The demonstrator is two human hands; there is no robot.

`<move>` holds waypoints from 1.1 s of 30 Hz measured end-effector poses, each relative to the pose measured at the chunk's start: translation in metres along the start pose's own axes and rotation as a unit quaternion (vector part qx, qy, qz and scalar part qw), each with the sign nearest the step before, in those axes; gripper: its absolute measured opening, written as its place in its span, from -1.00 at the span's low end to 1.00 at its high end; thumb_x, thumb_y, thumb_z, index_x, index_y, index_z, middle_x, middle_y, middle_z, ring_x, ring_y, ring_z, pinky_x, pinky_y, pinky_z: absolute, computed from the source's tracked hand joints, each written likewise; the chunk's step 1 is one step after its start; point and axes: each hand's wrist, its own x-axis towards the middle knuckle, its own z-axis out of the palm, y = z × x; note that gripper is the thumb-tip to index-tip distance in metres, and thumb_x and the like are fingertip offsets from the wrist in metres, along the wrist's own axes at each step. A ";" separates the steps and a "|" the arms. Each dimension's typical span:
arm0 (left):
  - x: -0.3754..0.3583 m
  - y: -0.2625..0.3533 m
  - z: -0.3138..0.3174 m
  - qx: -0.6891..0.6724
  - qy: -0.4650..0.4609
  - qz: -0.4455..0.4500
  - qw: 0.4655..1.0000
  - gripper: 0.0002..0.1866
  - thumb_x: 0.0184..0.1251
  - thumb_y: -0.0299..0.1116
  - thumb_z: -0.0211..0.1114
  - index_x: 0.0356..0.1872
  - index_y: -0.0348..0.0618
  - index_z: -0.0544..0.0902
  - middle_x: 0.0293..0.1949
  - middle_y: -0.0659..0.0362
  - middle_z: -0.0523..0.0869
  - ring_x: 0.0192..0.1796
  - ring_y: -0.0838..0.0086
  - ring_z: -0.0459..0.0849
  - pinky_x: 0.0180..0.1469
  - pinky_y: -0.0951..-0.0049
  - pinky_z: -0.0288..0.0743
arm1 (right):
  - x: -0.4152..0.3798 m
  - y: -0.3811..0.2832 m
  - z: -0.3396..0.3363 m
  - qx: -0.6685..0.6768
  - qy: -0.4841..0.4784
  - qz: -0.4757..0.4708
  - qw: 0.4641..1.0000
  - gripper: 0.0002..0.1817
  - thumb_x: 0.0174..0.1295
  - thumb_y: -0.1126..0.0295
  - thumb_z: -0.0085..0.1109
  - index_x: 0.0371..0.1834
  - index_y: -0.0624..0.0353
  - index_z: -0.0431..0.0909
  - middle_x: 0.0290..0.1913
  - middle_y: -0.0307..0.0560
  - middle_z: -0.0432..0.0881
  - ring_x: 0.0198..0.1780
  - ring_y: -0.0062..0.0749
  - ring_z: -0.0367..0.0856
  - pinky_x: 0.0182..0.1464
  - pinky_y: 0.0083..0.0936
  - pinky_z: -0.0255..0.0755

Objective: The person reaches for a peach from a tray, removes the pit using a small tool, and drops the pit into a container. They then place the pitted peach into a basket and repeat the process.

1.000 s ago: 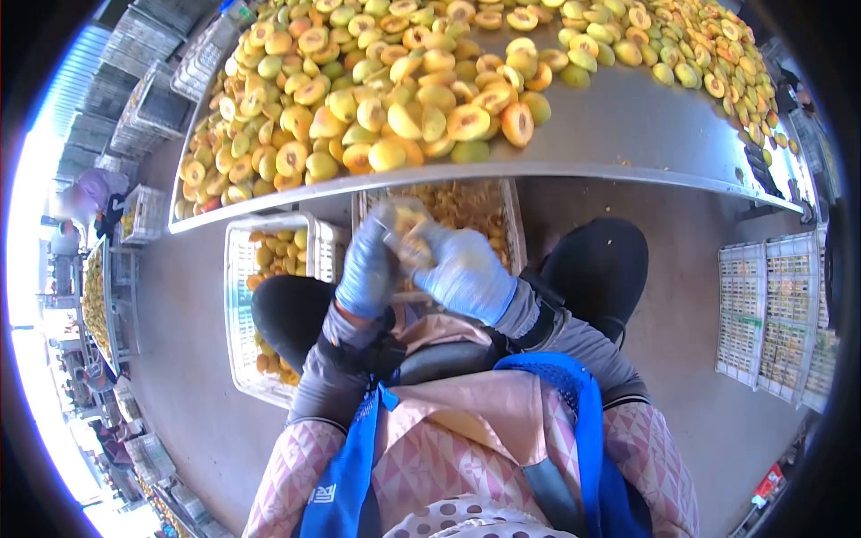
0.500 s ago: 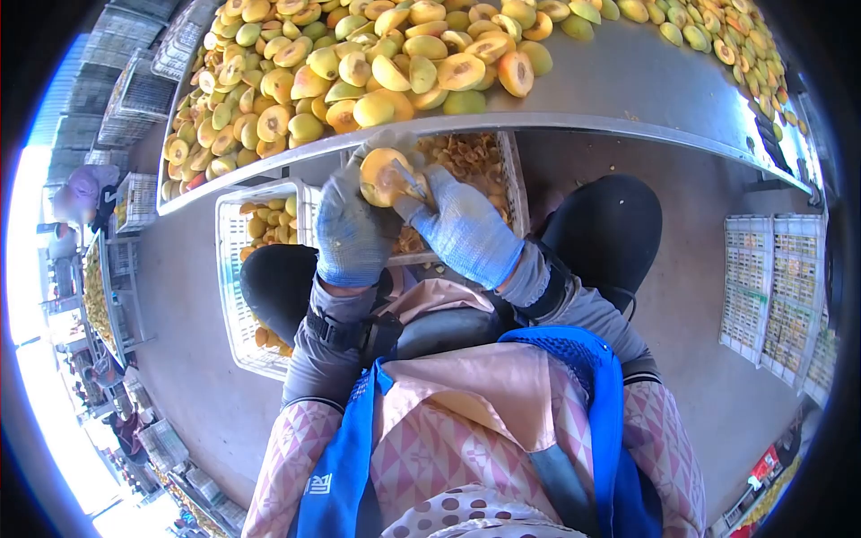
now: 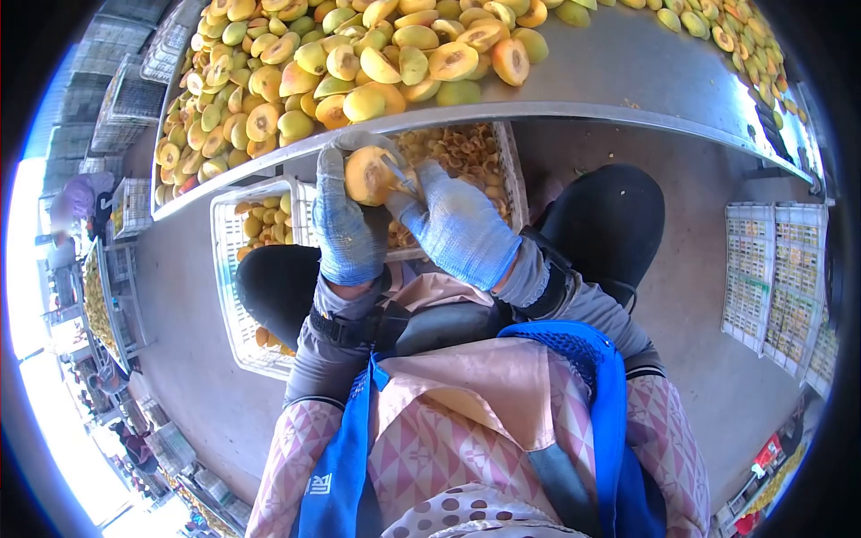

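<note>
In gloved fingers, my left hand (image 3: 345,229) holds a yellow peach half (image 3: 366,176), its cut side turned toward my right hand. My right hand (image 3: 468,229), also gloved, grips a small metal hand tool (image 3: 400,174) whose tip is at the peach's cut face; the exact kind of tool is too small to make out. Both hands are over my lap, just below the metal table's edge (image 3: 583,110). A large heap of halved peaches (image 3: 377,54) lies on that table, close beyond my hands.
At my left leg stands a white crate (image 3: 224,300) with peach pieces. Another crate (image 3: 515,179), under the table edge, contains brownish scraps. Stacked crates (image 3: 773,287) are on the right. At far left, a person (image 3: 85,197) is near more crates and a fruit-covered table.
Both hands have shifted slightly left with the peach half and tool. The peach's cut face has turned further toward the right hand, and the tool blade has moved against it.
</note>
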 end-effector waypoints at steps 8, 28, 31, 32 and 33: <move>0.001 -0.002 0.012 -0.040 0.018 0.070 0.997 -0.59 0.58 -0.09 -0.10 0.03 -0.26 0.51 -0.08 0.12 0.57 -0.07 0.46 0.54 0.06 0.43 0.43 | -0.002 -0.003 0.006 0.124 -0.026 0.037 0.991 -0.70 0.32 0.27 0.19 -0.19 0.34 0.44 -0.43 0.31 0.60 -0.33 0.21 0.63 -0.35 -0.15 0.47; -0.006 -0.033 0.000 0.244 0.035 0.251 0.936 -0.75 0.51 -0.42 -0.01 0.09 -0.25 0.49 0.00 0.06 0.59 -0.05 0.37 0.61 0.03 0.39 0.54 | -0.011 -0.006 0.005 -0.021 -0.089 0.040 0.995 -0.59 0.22 0.25 0.26 -0.07 0.36 0.41 -0.46 0.29 0.62 -0.35 0.19 0.67 -0.34 -0.10 0.55; -0.008 -0.030 -0.002 0.178 0.019 0.187 0.966 -0.77 0.50 -0.43 0.00 0.06 -0.28 0.51 -0.02 0.05 0.60 -0.06 0.36 0.62 0.02 0.37 0.53 | -0.010 -0.003 0.006 0.017 -0.095 0.020 0.995 -0.60 0.21 0.26 0.25 -0.06 0.36 0.44 -0.36 0.30 0.63 -0.29 0.16 0.67 -0.29 -0.13 0.56; -0.009 -0.026 -0.002 0.137 0.005 0.141 0.981 -0.77 0.50 -0.42 0.01 0.04 -0.29 0.52 -0.03 0.04 0.60 -0.07 0.35 0.62 0.02 0.35 0.53 | -0.008 0.000 0.008 0.057 -0.089 -0.006 0.994 -0.61 0.21 0.27 0.25 -0.06 0.36 0.45 -0.33 0.31 0.63 -0.27 0.15 0.67 -0.27 -0.15 0.56; -0.008 -0.025 -0.002 0.177 0.016 0.163 0.971 -0.76 0.51 -0.38 0.00 0.03 -0.28 0.52 -0.05 0.05 0.61 -0.08 0.36 0.62 0.01 0.36 0.53 | -0.007 0.002 0.010 0.096 -0.084 -0.033 0.991 -0.62 0.21 0.28 0.25 -0.06 0.35 0.46 -0.29 0.31 0.63 -0.25 0.14 0.67 -0.25 -0.16 0.57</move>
